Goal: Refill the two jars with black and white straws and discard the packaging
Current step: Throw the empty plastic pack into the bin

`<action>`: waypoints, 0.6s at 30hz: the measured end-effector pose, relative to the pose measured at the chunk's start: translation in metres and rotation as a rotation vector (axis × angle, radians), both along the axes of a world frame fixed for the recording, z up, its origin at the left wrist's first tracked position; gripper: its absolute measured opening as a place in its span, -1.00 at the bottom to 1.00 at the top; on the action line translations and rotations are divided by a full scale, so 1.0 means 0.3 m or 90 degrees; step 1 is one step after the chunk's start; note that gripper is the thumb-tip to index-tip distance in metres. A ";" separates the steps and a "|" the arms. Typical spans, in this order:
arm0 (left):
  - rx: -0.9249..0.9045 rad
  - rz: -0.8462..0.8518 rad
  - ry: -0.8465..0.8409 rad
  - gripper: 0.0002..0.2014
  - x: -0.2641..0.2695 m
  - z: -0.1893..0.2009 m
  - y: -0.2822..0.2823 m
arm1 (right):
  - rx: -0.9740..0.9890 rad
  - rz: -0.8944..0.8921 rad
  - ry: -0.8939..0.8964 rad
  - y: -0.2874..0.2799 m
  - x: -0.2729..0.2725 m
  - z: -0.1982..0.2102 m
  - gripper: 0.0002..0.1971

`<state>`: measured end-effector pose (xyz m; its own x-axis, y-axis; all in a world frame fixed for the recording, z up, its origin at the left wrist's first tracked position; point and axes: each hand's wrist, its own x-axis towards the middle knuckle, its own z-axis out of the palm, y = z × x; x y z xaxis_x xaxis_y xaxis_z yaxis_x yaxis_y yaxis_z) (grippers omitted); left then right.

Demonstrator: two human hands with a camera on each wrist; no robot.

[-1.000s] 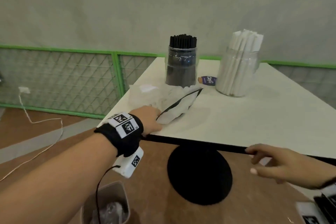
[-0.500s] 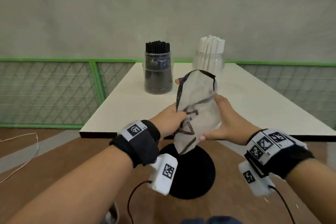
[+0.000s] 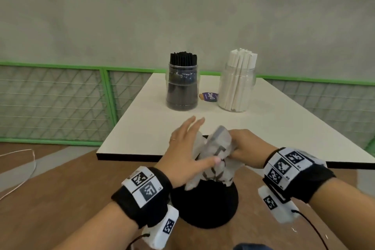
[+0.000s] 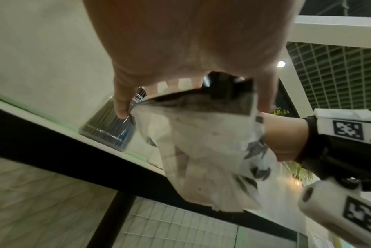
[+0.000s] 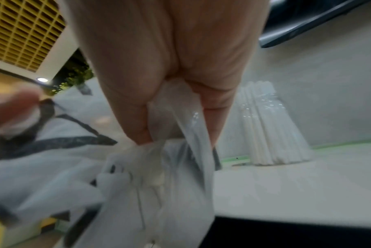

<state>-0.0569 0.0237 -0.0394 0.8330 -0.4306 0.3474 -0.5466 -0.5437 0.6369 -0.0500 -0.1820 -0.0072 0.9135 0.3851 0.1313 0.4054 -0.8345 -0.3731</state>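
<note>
A crumpled clear plastic packaging (image 3: 216,151) with black print hangs between both hands, just before the near edge of the white table (image 3: 274,138). My right hand (image 3: 246,147) grips its upper part in curled fingers; the right wrist view shows the film (image 5: 176,120) bunched in the fist. My left hand (image 3: 188,145) lies against its left side, fingers straight and the thumb pressing on the front. In the left wrist view the packaging (image 4: 201,151) hangs below that palm. Farther back stand a jar of black straws (image 3: 182,89) and a jar of white straws (image 3: 236,89), both full.
A small purple label (image 3: 209,96) lies between the jars. The table's black round base (image 3: 203,211) sits on the brown floor below my hands. A green mesh fence (image 3: 60,103) runs behind and to the left, and a thin white cable (image 3: 22,176) trails on the floor.
The packaging was held up open between both hands; now it is lower and squashed into a smaller bundle. My left fingers have straightened, and my right hand has closed tighter on it.
</note>
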 end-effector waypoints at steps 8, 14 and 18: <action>-0.337 0.027 0.189 -0.27 0.159 0.056 0.099 | 0.023 0.095 -0.074 0.279 0.203 0.232 -0.71; -0.769 0.179 0.205 -0.68 0.158 0.150 0.335 | 0.219 0.250 0.060 0.477 0.269 0.199 -0.19; -0.826 0.240 0.256 -0.71 0.130 0.107 0.430 | 0.222 0.267 -0.020 0.651 0.259 0.111 -0.18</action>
<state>-0.0180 0.1527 -0.0073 0.9605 0.2762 0.0330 -0.1652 0.4711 0.8665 0.0276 0.0133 0.0261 0.6848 0.6442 0.3407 0.6921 -0.4284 -0.5810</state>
